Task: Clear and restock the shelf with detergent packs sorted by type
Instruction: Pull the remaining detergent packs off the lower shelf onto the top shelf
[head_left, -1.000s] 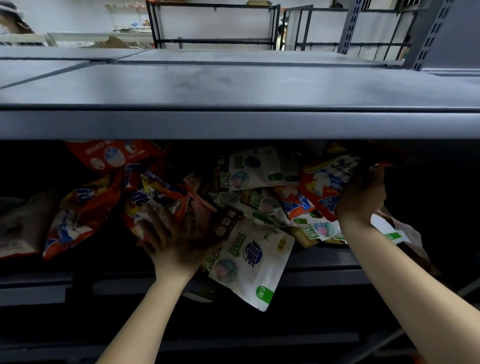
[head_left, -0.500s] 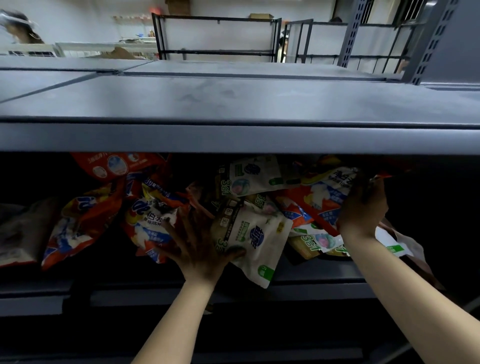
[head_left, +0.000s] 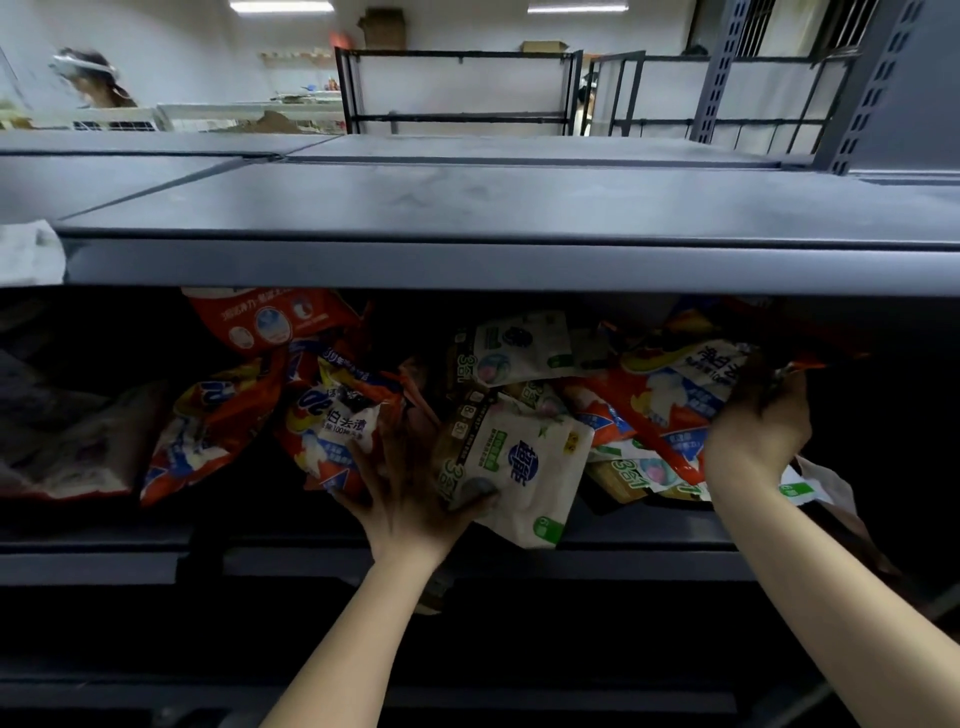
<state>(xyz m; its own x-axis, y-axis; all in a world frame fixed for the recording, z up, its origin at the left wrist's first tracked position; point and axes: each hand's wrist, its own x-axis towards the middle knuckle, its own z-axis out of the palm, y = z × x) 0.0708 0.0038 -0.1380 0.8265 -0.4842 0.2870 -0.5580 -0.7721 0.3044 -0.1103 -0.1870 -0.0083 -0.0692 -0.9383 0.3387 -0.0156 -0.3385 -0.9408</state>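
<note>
A mixed heap of detergent packs lies on the dark middle shelf (head_left: 649, 535). My left hand (head_left: 410, 483) lies flat with its fingers spread, pressing on an orange pack (head_left: 332, 415), and its thumb rests on a white and green pack (head_left: 524, 457) that overhangs the shelf edge. My right hand (head_left: 753, 431) reaches in at the right, its fingers curled round the edge of an orange and white pack (head_left: 670, 395). More orange packs (head_left: 208, 431) lie to the left. Another white pack (head_left: 519, 343) sits further back.
The grey shelf board above (head_left: 467, 260) overhangs the heap and hides its back. A pale pack (head_left: 67, 452) lies at the far left, and a white cloth (head_left: 26, 254) rests on the upper board. Behind are a black rack (head_left: 457, 88) and a person (head_left: 93, 83).
My left hand has slid right from the orange packs onto the white pack, which has been pushed back and further onto the shelf. My right hand keeps its hold.
</note>
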